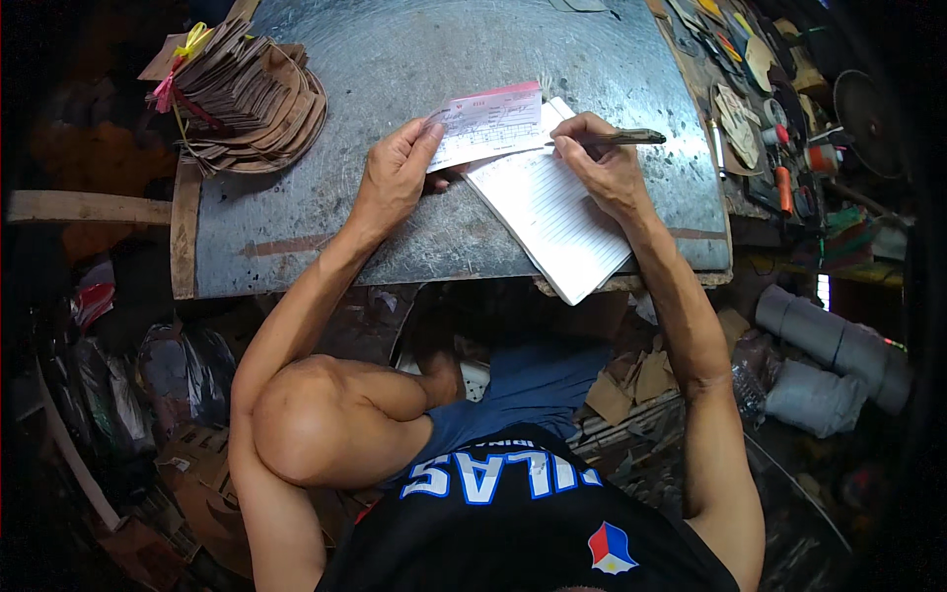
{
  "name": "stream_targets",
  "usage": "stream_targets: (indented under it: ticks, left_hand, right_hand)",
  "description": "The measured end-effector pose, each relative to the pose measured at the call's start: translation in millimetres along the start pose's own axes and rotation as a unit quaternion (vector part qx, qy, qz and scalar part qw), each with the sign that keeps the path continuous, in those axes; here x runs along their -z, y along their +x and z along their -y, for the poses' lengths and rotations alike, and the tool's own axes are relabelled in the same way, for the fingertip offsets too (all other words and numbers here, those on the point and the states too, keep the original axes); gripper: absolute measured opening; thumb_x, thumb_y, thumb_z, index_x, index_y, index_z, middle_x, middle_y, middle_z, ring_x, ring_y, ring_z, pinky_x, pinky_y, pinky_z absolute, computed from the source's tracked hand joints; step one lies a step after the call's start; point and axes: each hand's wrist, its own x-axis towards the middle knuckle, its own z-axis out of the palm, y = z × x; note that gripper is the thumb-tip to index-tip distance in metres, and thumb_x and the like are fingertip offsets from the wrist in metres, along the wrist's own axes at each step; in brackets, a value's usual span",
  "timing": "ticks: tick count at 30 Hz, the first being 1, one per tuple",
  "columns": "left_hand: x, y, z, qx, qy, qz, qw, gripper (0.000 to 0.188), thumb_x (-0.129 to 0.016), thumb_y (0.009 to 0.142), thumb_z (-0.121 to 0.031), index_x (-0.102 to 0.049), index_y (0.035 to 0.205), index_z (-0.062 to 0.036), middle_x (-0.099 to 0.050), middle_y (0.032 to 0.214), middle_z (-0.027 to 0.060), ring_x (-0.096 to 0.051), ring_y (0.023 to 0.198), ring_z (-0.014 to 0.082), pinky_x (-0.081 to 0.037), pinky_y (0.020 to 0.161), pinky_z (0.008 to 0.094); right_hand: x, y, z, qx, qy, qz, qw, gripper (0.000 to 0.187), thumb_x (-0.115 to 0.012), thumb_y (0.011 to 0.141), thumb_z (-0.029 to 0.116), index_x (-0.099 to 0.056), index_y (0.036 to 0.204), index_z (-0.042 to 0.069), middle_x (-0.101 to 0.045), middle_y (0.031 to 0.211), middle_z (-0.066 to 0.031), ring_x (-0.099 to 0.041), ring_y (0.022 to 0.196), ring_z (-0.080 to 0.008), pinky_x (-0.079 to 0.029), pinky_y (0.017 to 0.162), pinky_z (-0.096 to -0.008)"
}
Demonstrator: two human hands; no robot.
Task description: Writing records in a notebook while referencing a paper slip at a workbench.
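Note:
A small printed paper slip (488, 123), white with a pink upper edge, is pinched by my left hand (397, 173) at its left end. The slip is tilted up above the metal-topped table and overlaps the top of a lined notebook (552, 202). My right hand (604, 170) rests on the notebook's upper right part, its fingers closed round a dark pen (636, 137). The pen's tip points left, close to the slip's lower right corner. I cannot tell whether the tip touches paper. The notebook lies slanted, with its lower corner past the table's near edge.
On the table (326, 227), a stack of brown cut pieces (252, 104) tied with yellow and pink ribbon stands at the far left. To the right, a side bench holds cut templates (738, 123), an orange-handled tool (784, 189) and other tools. Grey wrapped rolls (834, 340) lie below it.

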Motion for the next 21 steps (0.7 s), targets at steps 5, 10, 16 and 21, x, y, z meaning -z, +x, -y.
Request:
stream_targets:
  ticks: [5,10,16,21]
  left_hand:
    - [-0.4,-1.3,0.3,0.002,-0.002,-0.009,1.000,0.032,-0.047,0.101,-0.024,-0.058,0.118,0.0016,-0.067,0.088,0.0056,-0.064,0.073,0.0079,-0.052,0.059,0.0193]
    - [1.7,1.4,3.9,-0.011,-0.013,0.011,1.000,0.033,-0.046,0.101,-0.024,-0.057,0.119,0.0018,-0.068,0.090,0.0067,-0.065,0.075,0.0085,-0.052,0.058,0.0190]
    - [2.4,1.8,0.0,-0.006,-0.020,0.009,1.000,0.033,-0.046,0.101,-0.024,-0.057,0.119,0.0017,-0.068,0.090,0.0063,-0.065,0.075,0.0084,-0.052,0.058,0.0188]
    - [2.0,1.4,-0.2,-0.006,-0.029,0.003,1.000,0.032,-0.046,0.101,-0.024,-0.057,0.118,0.0006,-0.068,0.087,0.0048,-0.064,0.074,0.0075,-0.052,0.058,0.0187]
  right_hand:
    - [2.9,-1.3,2.4,-0.002,-0.036,0.028,0.999,0.013,-0.062,0.087,0.014,-0.064,0.083,0.002,-0.059,0.068,0.0007,-0.049,0.062,-0.0069,-0.040,0.060,-0.0249]
    - [3.0,0.2,-0.1,0.005,-0.016,0.014,1.000,0.013,-0.063,0.087,0.014,-0.064,0.082,0.003,-0.057,0.065,0.0016,-0.047,0.060,-0.0070,-0.039,0.057,-0.0244]
    - [2.9,2.4,-5.1,0.014,-0.030,0.001,0.999,0.012,-0.063,0.086,0.014,-0.063,0.082,0.003,-0.056,0.065,0.0026,-0.046,0.060,-0.0057,-0.037,0.055,-0.0239]
    - [1.1,0.6,-3.5,-0.013,-0.010,-0.011,1.000,0.013,-0.063,0.086,0.014,-0.063,0.082,0.002,-0.054,0.065,0.0035,-0.044,0.060,-0.0051,-0.035,0.054,-0.0233]
